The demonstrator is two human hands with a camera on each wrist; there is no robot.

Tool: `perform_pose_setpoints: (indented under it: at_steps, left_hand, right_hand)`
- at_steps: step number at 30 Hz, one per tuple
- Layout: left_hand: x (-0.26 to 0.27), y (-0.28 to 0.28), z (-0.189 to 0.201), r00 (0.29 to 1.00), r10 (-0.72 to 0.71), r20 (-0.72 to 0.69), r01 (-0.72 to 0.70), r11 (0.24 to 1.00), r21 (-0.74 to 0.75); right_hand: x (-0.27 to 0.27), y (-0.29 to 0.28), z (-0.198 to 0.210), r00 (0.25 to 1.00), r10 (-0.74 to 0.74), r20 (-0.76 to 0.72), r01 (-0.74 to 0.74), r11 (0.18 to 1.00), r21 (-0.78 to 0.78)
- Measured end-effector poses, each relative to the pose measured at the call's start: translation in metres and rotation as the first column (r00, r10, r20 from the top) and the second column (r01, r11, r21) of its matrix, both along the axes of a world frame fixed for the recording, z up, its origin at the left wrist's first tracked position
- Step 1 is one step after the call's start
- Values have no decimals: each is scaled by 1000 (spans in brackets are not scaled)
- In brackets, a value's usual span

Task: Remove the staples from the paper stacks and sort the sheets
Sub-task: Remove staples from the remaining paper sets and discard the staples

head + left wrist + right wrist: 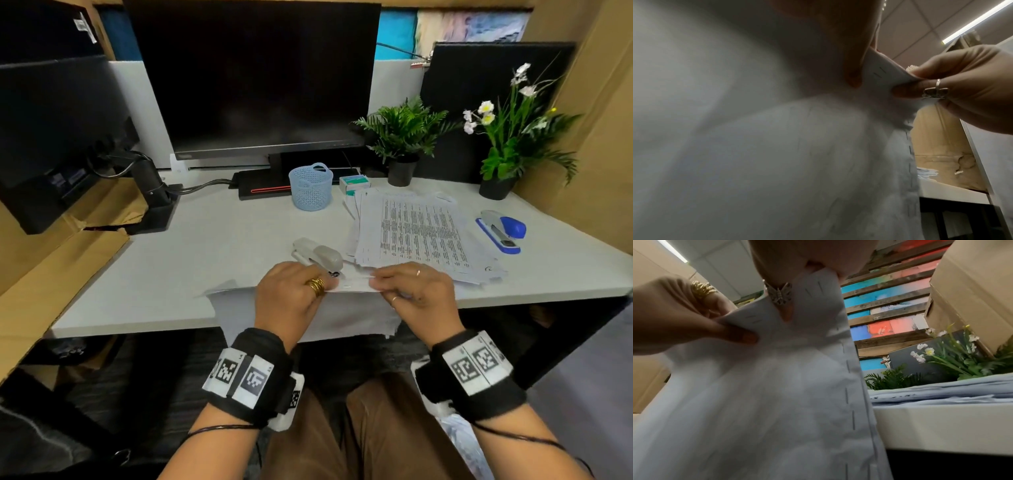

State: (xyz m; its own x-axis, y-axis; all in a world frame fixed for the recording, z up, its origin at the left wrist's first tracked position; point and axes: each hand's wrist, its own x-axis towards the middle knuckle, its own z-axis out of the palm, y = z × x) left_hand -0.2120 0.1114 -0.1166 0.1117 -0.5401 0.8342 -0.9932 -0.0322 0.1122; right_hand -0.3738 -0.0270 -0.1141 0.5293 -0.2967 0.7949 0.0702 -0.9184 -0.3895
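Note:
A white stapled paper stack [318,317] hangs over the desk's front edge, its top edge held up between both hands. My left hand [329,281] pinches that edge at the left, and my right hand [376,281] pinches it a little to the right. In the right wrist view the left hand [735,331] grips a folded corner, and a row of staples [847,387] runs down the stack's edge. The left wrist view shows the right hand [904,85] pinching the same corner. A pile of loose printed sheets [419,233] lies on the desk behind my right hand.
A grey stapler [318,255] lies just behind my left hand. A blue stapler [501,231] sits at the right, with a blue basket [310,185] and a staples box [354,183] further back. Two potted plants [404,137] and a monitor [253,78] stand at the rear.

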Motion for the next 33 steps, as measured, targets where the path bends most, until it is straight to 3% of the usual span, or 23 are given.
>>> perform_pose_setpoints:
  at_steps: [3, 9, 11, 14, 17, 19, 23, 26, 29, 30, 33]
  left_hand:
    - [-8, -2, -5, 996, -34, -82, 29, 998, -61]
    - [-20, -6, -12, 994, -66, -87, 60, 996, -71]
    - [-28, -7, -12, 992, -57, -114, 58, 998, 2]
    - [-41, -9, -15, 968, -37, -249, 75, 987, 145]
    - [-50, -14, -20, 912, -24, -410, 111, 975, 191]
    - [-56, -22, -22, 888, -63, -456, 169, 966, 196]
    - [-73, -46, -27, 856, -151, -494, 299, 925, 235]
    - [-92, -64, -30, 839, -206, -504, 441, 799, 408]
    - [-112, -80, -40, 844, -252, -473, 498, 696, 517]
    - [-120, -85, -44, 835, -260, -484, 515, 681, 521]
    - [-147, -96, -49, 819, -254, -515, 539, 648, 538]
  right_hand:
    - [-10, 3, -8, 995, -33, 95, 48, 985, -163]
    - [-23, 0, -8, 994, -27, 108, 45, 985, -168]
    - [-29, 0, -7, 996, -51, 75, 58, 993, -100]
    - [-49, 2, 0, 991, -123, 58, 115, 985, 130]
    - [-75, -6, 4, 991, -92, -94, 123, 899, 421]
    - [-92, -14, 3, 965, -19, -260, 156, 842, 517]
    - [-129, -34, -4, 836, -36, -547, 337, 821, 460]
    - [-150, -44, -7, 810, -173, -560, 458, 783, 420]
    - [-159, -46, -6, 849, -280, -448, 515, 632, 579]
    - [-159, -45, -6, 870, -289, -400, 493, 527, 692]
    - [-159, -41, 0, 924, -282, -258, 294, 91, 952]
